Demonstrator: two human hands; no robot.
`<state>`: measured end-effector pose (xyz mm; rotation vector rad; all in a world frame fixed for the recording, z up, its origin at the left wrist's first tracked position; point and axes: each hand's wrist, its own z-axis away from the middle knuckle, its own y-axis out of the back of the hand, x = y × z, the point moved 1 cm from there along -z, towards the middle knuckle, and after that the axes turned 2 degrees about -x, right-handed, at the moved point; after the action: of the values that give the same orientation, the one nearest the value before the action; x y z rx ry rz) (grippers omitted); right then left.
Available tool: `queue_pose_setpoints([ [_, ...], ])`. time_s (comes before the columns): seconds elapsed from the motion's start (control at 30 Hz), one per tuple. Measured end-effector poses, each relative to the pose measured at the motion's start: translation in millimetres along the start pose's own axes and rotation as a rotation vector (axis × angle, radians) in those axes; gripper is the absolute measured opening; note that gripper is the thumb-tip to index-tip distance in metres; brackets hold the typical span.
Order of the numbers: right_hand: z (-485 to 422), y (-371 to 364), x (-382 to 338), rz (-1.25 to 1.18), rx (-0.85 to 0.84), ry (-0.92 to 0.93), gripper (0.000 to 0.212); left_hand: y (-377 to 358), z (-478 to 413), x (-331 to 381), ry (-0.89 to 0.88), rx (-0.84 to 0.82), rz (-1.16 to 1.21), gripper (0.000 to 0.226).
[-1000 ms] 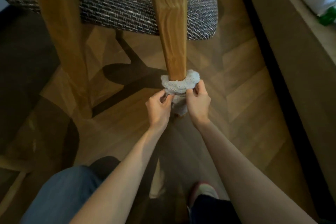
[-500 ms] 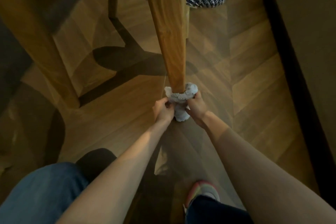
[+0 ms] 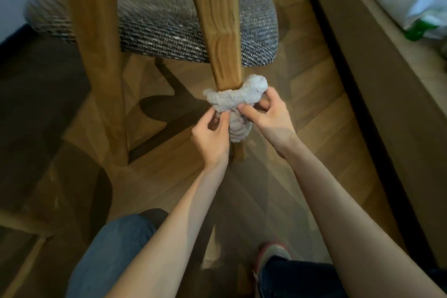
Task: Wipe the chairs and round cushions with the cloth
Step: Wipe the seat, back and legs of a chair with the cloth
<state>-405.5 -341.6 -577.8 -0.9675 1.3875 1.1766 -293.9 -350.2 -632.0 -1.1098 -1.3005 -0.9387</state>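
head view: cloth [image 3: 235, 98] is wrapped round the lower part of a wooden chair leg [image 3: 223, 43], bunched into a ring, with a tail hanging down the near side of the leg. left hand [image 3: 211, 138] pinches the cloth's left end between thumb and curled fingers. right hand [image 3: 268, 116] pinches the right end, thumb on top, fingers curled under. the fingertips of both are partly buried in fabric, so exact contact is hard to read. the stretch of leg under the cloth is hidden. its foot shows just below the tail, between the wrists, on the wood floor [image 3: 302, 128].

woven grey seat cushion [image 3: 169, 31] sits behind the leg, top cut off by the frame and left side motion-blurred. second leg [image 3: 96, 55] is to the left, upper end cut off.

right edge: long tan ledge [image 3: 375, 80] carrying a green and white item [image 3: 418, 31], too blurred to identify.

bottom: knee [image 3: 113, 249] in jeans, cut off by the frame. shoe [image 3: 273, 253] is half hidden by a dark trouser leg.
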Motion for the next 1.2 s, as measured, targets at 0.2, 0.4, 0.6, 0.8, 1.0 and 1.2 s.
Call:
queue_pose_setpoints([
  [0.2, 16.4, -15.0, -78.4, 0.191, 0.260, 0.242, 0.047, 5.9, -9.9, 88.1, -0.196, 0.198, 0.127, 0.032],
  [0.4, 15.2, -33.7, -115.7, 0.316, 0.446, 0.440, 0.036, 16.1, -29.5, 117.8, -0.214, 0.205, 0.139, 0.030],
  [0.6, 14.3, -32.5, -66.2, 0.271, 0.424, 0.269, 0.029, 20.2, -31.2, 69.3, -0.072, 0.040, 0.021, 0.014],
  [0.8, 18.5, -23.2, -44.0, 0.310, 0.313, 0.121, 0.030, 18.6, -16.3, 47.3, 0.094, -0.016, 0.001, 0.022],
  [1.0, 11.2, -25.1, -125.5, 0.291, 0.381, 0.346, 0.026, 24.9, -32.3, 135.6, -0.243, 0.105, 0.093, 0.010],
  [1.2, 12.1, -34.9, -111.4, 0.144, 0.447, 0.308, 0.018, 25.8, -33.5, 134.6, -0.249, 0.086, 0.062, 0.019],
])
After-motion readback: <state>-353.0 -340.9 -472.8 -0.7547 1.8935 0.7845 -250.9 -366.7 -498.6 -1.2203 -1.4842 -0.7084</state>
